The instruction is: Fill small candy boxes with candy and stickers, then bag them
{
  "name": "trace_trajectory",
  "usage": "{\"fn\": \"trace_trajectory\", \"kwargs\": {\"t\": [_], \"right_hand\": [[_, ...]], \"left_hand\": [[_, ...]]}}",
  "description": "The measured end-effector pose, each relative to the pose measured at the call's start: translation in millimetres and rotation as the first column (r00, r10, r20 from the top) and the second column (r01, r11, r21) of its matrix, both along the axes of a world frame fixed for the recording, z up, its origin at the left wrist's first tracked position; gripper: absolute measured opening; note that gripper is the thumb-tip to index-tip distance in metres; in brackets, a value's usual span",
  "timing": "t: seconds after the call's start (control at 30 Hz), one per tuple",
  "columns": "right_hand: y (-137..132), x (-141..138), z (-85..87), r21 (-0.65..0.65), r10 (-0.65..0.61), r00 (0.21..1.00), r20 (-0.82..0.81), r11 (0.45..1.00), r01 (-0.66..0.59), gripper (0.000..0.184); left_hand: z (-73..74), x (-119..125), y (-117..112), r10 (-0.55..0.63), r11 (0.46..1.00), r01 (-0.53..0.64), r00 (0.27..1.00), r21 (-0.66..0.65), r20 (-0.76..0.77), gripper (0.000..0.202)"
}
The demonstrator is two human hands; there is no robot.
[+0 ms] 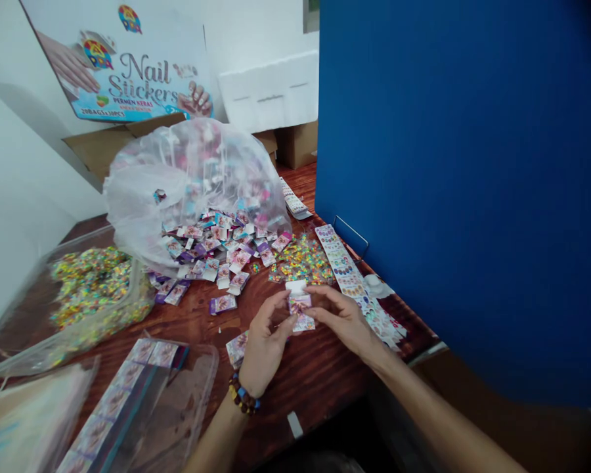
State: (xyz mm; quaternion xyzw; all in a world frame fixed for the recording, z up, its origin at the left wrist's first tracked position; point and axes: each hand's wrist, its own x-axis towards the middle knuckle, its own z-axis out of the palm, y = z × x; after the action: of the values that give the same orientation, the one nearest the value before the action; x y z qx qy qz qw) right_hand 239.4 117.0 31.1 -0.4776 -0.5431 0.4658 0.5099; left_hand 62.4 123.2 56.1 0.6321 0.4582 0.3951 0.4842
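Between the fingertips of both hands is a small printed cardboard box, its white flap standing up at the top. My left hand pinches its left side, with a beaded bracelet on the wrist. On the other side, my right hand grips the right edge with thumb and forefinger. Partly behind my left hand lies another small box. Just beyond the hands is a heap of packets with small colourful pieces. Printed sticker strips run along the table to the right.
A big translucent bag spills many small boxes onto the table. At left stands a clear bin of colourful packets; nearer is a row of boxes in clear plastic. A blue panel blocks the right side. Behind is a "Nail Stickers" carton.
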Motion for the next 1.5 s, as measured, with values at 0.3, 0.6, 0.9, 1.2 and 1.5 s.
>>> {"fn": "trace_trajectory", "kwargs": {"t": [0.3,0.6,0.9,1.2,1.5], "right_hand": [[-3.3,3.0,13.4,0.189,0.075,0.991,0.109,0.977,-0.095,0.023],[-16.6,3.1,25.6,0.236,0.064,0.972,0.226,0.964,-0.118,0.015],[-3.1,8.3,46.2,-0.084,0.205,0.976,0.070,0.976,-0.199,0.013],[-2.5,10.2,50.0,-0.204,0.245,0.965,0.090,0.953,-0.223,0.015],[-8.3,17.6,43.5,-0.036,0.305,0.905,0.298,0.951,-0.308,0.023]], "left_hand": [[10.4,-5.4,-8.3,-0.105,0.985,0.118,0.989,-0.124,0.107,0.032],[8.0,-5.8,-16.1,-0.115,0.958,0.154,0.979,-0.243,0.167,0.033],[7.3,-9.1,-19.7,-0.145,0.979,0.148,0.989,-0.144,0.032,0.032],[9.5,-10.0,-18.9,-0.209,0.964,0.213,0.977,-0.160,0.042,0.034],[5.2,-9.6,-18.8,-0.186,0.977,0.185,0.983,-0.110,-0.001,0.036]]}}
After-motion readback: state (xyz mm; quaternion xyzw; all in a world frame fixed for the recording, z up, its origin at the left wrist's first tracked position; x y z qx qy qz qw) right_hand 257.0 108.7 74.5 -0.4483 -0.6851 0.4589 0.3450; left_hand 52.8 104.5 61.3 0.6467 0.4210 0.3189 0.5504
